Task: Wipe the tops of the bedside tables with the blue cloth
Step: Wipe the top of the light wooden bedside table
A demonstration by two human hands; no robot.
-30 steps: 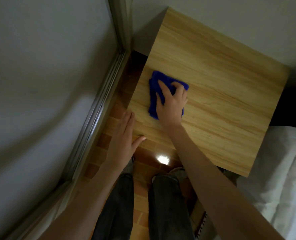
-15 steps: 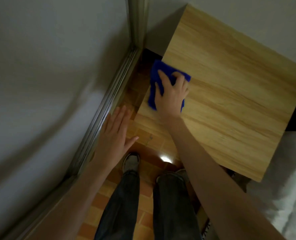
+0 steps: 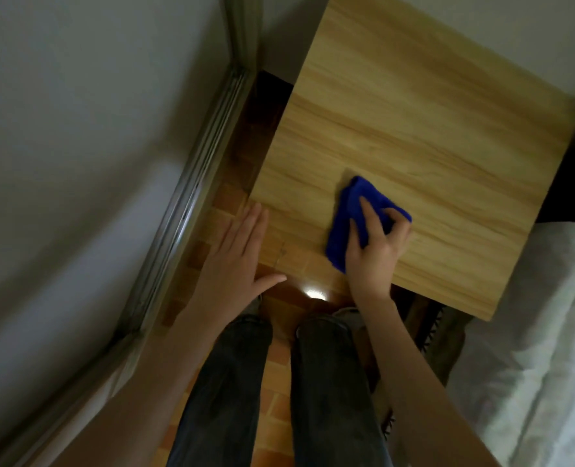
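Observation:
The light wood bedside table [image 3: 431, 129] fills the upper right. A folded blue cloth [image 3: 341, 237] lies on its top near the front edge, about midway across. My right hand [image 3: 373, 251] is on the cloth, index finger stretched along it and the other fingers curled over its right edge, pressing it to the wood. My left hand [image 3: 238, 257] is flat with straight fingers at the table's front left corner, holding nothing. Whether it touches the table I cannot tell.
A pale wall panel with a metal track [image 3: 185, 197] runs along the left, leaving a narrow strip of orange tiled floor [image 3: 279, 399]. A white bed [image 3: 532, 348] adjoins the table on the right. My legs stand right in front.
My right hand has slid the blue cloth from the table's left edge rightward and closer to the front edge. My left hand has stayed near the front left corner.

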